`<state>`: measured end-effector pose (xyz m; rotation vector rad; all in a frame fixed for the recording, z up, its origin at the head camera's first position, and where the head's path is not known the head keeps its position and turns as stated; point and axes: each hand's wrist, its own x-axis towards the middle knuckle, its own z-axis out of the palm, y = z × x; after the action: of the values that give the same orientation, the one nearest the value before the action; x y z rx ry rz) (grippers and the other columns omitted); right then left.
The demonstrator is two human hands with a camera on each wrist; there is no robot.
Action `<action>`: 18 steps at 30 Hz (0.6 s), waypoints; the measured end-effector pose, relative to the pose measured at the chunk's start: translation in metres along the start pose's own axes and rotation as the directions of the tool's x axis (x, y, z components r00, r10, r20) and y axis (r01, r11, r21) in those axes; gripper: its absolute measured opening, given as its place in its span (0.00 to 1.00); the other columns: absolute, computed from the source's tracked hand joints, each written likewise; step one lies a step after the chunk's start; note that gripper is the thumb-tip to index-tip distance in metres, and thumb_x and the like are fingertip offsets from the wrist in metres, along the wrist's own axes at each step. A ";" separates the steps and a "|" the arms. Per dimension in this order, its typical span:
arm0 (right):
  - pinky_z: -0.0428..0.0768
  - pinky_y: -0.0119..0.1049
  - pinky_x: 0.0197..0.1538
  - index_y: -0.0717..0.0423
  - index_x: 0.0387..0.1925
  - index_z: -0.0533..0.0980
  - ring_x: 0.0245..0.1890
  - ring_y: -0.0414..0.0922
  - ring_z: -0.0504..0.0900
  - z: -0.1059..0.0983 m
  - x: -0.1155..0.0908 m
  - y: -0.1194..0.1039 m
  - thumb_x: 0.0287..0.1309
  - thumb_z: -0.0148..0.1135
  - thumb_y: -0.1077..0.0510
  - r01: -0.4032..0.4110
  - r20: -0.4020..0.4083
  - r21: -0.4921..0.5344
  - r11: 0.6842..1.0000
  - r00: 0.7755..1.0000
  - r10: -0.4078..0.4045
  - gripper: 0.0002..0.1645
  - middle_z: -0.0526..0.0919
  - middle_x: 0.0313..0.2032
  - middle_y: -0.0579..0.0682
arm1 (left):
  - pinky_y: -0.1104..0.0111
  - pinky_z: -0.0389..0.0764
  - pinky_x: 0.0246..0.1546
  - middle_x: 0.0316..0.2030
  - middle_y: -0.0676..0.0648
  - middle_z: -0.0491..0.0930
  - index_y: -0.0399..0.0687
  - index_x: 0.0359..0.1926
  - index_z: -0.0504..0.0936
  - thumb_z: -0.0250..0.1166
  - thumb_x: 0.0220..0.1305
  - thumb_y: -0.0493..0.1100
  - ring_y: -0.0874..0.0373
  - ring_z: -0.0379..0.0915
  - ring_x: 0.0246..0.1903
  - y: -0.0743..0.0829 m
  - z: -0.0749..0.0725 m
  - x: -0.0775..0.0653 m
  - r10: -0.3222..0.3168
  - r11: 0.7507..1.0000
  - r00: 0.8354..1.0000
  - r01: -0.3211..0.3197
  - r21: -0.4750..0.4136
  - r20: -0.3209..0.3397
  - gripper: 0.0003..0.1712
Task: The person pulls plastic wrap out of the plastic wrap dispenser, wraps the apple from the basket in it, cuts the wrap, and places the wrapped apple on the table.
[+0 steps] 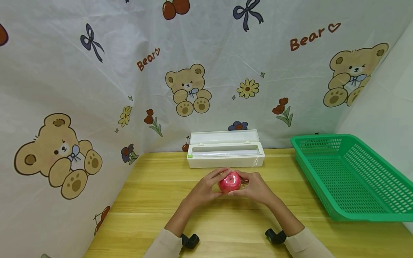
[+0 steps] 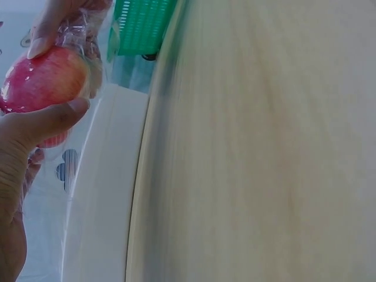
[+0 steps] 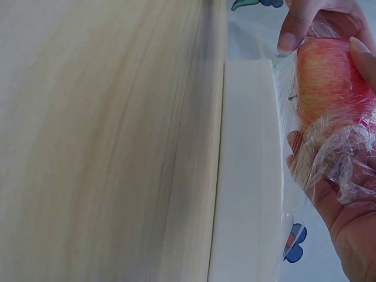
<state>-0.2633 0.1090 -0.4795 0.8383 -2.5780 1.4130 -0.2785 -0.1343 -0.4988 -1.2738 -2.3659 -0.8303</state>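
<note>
Between both hands, above the wooden table, is a red apple [image 1: 230,182] with clear plastic wrap around it. My left hand [image 1: 205,187] grips its left side, the thumb [image 2: 56,120] lying across the skin in the left wrist view. On the other side my right hand [image 1: 255,186] holds the apple through bunched plastic wrap [image 3: 346,155], seen in the right wrist view. The wrap is crumpled at the right end and stretched smooth and shiny over the top. Behind the hands stands a white cling film box [image 1: 226,162], its lid raised and a roll lying inside.
A green plastic basket [image 1: 343,215] sits at the right of the wooden table [image 1: 151,200]. A white cloth with printed bears [image 1: 190,91] hangs behind and along the left side. Black wrist devices [image 1: 190,241] sit at both cuffs.
</note>
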 end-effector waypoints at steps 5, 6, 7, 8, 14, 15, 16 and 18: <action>0.87 0.33 0.44 0.64 0.61 0.78 0.44 0.46 0.88 -0.001 0.000 -0.001 0.43 0.84 0.44 -0.006 -0.003 -0.003 1.000 1.000 0.006 0.46 0.87 0.51 0.55 | 0.68 0.74 0.63 0.72 0.48 0.66 0.54 0.77 0.64 0.82 0.48 0.35 0.55 0.66 0.69 -0.001 0.003 0.000 0.031 0.999 0.999 -0.030 0.038 -0.029 0.56; 0.87 0.33 0.44 0.64 0.61 0.78 0.43 0.45 0.88 -0.001 0.000 -0.002 0.43 0.84 0.44 -0.007 -0.004 -0.004 1.000 1.000 0.007 0.46 0.87 0.50 0.55 | 0.68 0.74 0.63 0.71 0.47 0.66 0.53 0.76 0.65 0.82 0.49 0.35 0.54 0.66 0.69 -0.001 0.003 0.000 0.037 0.999 0.999 -0.035 0.041 -0.035 0.55; 0.87 0.33 0.43 0.63 0.61 0.78 0.43 0.45 0.88 -0.001 0.000 -0.002 0.43 0.84 0.44 -0.012 -0.004 -0.004 1.000 1.000 0.012 0.46 0.87 0.50 0.54 | 0.67 0.74 0.63 0.71 0.46 0.67 0.53 0.76 0.65 0.82 0.49 0.35 0.54 0.67 0.69 -0.001 0.003 0.001 0.041 0.998 0.998 -0.039 0.043 -0.039 0.55; 0.87 0.33 0.43 0.63 0.61 0.79 0.43 0.45 0.88 -0.001 0.000 -0.002 0.43 0.84 0.44 -0.016 -0.005 -0.005 1.000 1.000 0.016 0.46 0.87 0.50 0.54 | 0.67 0.75 0.62 0.70 0.46 0.67 0.53 0.76 0.65 0.81 0.50 0.35 0.54 0.67 0.69 -0.001 0.004 0.001 0.043 0.998 0.998 -0.041 0.045 -0.042 0.54; 0.87 0.33 0.42 0.63 0.60 0.79 0.41 0.44 0.88 0.000 0.000 -0.002 0.42 0.85 0.44 -0.032 -0.006 -0.003 0.999 0.999 0.032 0.46 0.88 0.48 0.53 | 0.70 0.74 0.63 0.70 0.49 0.67 0.56 0.74 0.68 0.80 0.52 0.36 0.57 0.66 0.69 0.000 0.004 0.001 0.024 0.999 0.999 -0.022 0.046 -0.035 0.50; 0.87 0.33 0.42 0.63 0.60 0.79 0.41 0.44 0.88 -0.001 0.000 -0.002 0.42 0.85 0.44 -0.031 -0.004 -0.001 1.000 0.999 0.031 0.46 0.88 0.48 0.53 | 0.70 0.74 0.63 0.70 0.50 0.67 0.56 0.74 0.68 0.80 0.52 0.36 0.57 0.66 0.69 0.000 0.004 0.001 0.021 0.999 0.999 -0.019 0.047 -0.033 0.49; 0.87 0.33 0.42 0.63 0.60 0.79 0.41 0.43 0.88 -0.001 0.000 -0.001 0.42 0.85 0.44 -0.031 -0.003 -0.001 1.000 1.000 0.031 0.46 0.88 0.48 0.53 | 0.70 0.74 0.63 0.70 0.50 0.67 0.56 0.74 0.69 0.80 0.52 0.36 0.57 0.66 0.69 0.000 0.004 0.001 0.020 0.999 0.999 -0.018 0.048 -0.033 0.49; 0.87 0.32 0.43 0.63 0.61 0.79 0.41 0.43 0.87 -0.001 0.001 -0.001 0.42 0.85 0.44 -0.031 0.001 0.000 1.000 1.000 0.031 0.46 0.88 0.49 0.53 | 0.70 0.74 0.62 0.70 0.49 0.67 0.55 0.74 0.69 0.80 0.51 0.35 0.57 0.66 0.69 0.000 0.004 0.001 0.022 0.998 0.999 -0.020 0.052 -0.034 0.49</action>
<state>-0.2635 0.1088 -0.4779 0.8020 -2.6031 1.4213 -0.2788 -0.1315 -0.5013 -1.2519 -2.3278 -0.7734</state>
